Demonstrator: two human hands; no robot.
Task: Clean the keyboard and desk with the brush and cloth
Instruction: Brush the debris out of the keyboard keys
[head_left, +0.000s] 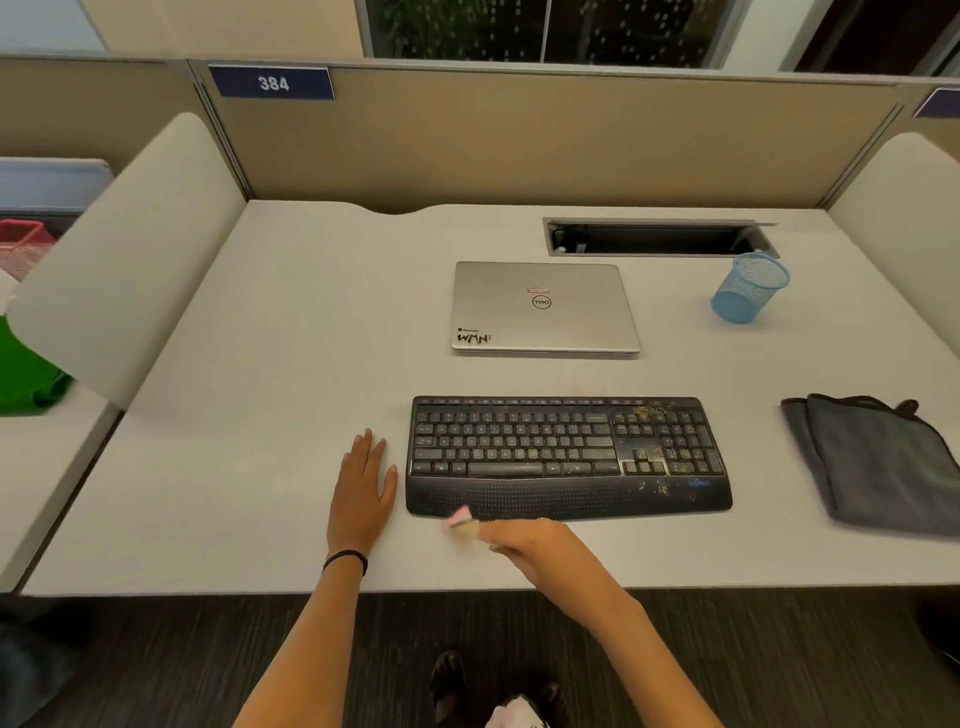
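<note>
Your left hand (363, 488) lies flat on the desk (260, 364), fingers straight and together. It is just beside the left end of the keyboard (566, 457) and does not touch it. A dark band (345, 560) circles that wrist. Your right hand (524, 545) is curled round the brush (460, 522), which is blurred. You can make out a pink and pale tip at the front edge of the keyboard's palm rest, near its left corner, but whether the tip touches the rest cannot be told. The black keyboard sits square in front of you, with yellowish crumbs (647, 413) scattered over the number pad and the right part of the palm rest. The grey cloth (883, 462) lies folded on the desk well to the right of the keyboard, with neither hand on it. Behind the keyboard rests a closed silver laptop (543, 306). To the laptop's right a blue mesh cup (748, 288) stands just in front of an open cable hatch (660, 237). On the partition behind, a blue plate (272, 83) reads 384.
</note>
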